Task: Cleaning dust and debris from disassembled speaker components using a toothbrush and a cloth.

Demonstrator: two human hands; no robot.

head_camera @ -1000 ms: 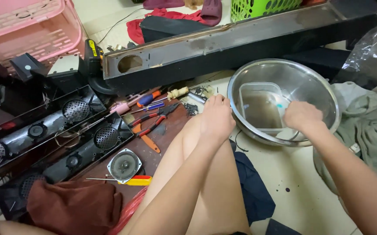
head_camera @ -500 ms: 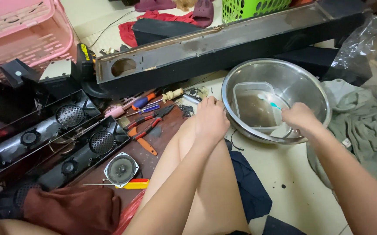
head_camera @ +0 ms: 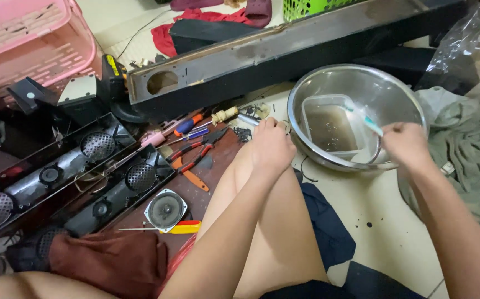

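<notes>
Stainless steel round bowl (head_camera: 395, 91) holds clear rectangular plastic tub (head_camera: 328, 124). Right hand (head_camera: 407, 145) clamped on teal-white toothbrush (head_camera: 364, 118) over bowl. Left hand (head_camera: 272, 147) at knee, fingers curled; grip unclear.

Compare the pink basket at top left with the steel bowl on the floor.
The pink basket is plastic, rectangular and slotted; the steel bowl is round, shiny and solid-walled. The basket sits apart from both hands, while the right hand holds a toothbrush over the bowl. The bowl holds a clear container of murky liquid; the basket's inside is mostly out of view. Both are open-topped.
</notes>
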